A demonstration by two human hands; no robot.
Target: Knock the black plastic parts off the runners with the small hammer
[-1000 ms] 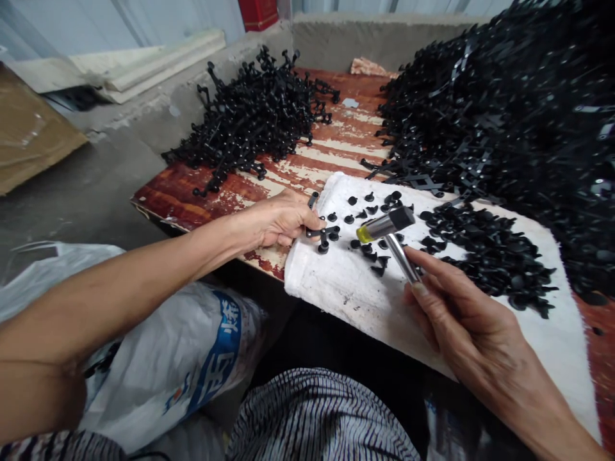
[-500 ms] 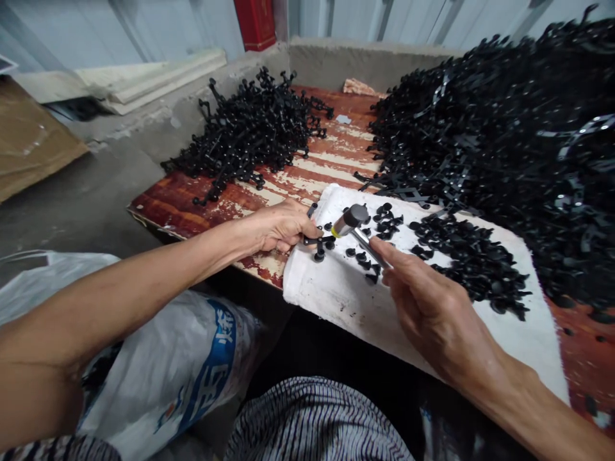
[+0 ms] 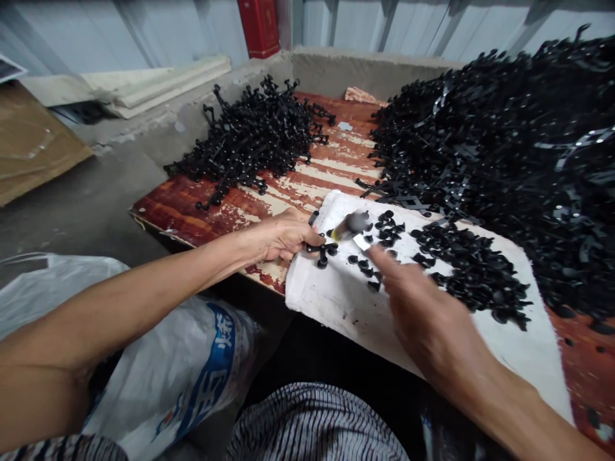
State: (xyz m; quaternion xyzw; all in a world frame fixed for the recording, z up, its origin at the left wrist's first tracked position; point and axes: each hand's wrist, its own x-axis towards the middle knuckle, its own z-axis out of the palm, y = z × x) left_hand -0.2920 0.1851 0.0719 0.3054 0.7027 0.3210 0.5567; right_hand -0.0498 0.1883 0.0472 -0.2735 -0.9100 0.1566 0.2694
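My left hand (image 3: 284,234) is closed on a small black plastic piece (image 3: 321,248) and pins it against the left end of a white cloth pad (image 3: 346,301). My right hand (image 3: 423,314), blurred by motion, grips the metal handle of a small hammer (image 3: 353,224). The hammer's head hangs just right of the held piece, over the pad. Loose black caps (image 3: 384,227) lie scattered on the pad around the hammer, and a thicker heap of caps (image 3: 473,269) lies to the right.
A worn red wooden board (image 3: 202,205) carries a pile of black parts (image 3: 254,137) at the back left and a much larger pile (image 3: 509,153) at the right. A white printed sack (image 3: 177,365) stands below my left arm. Concrete floor and cardboard (image 3: 33,147) lie left.
The hammer has swung left and down, from above the pad's middle to beside the held piece. My right hand followed it and is now blurred. My left hand has stayed put.
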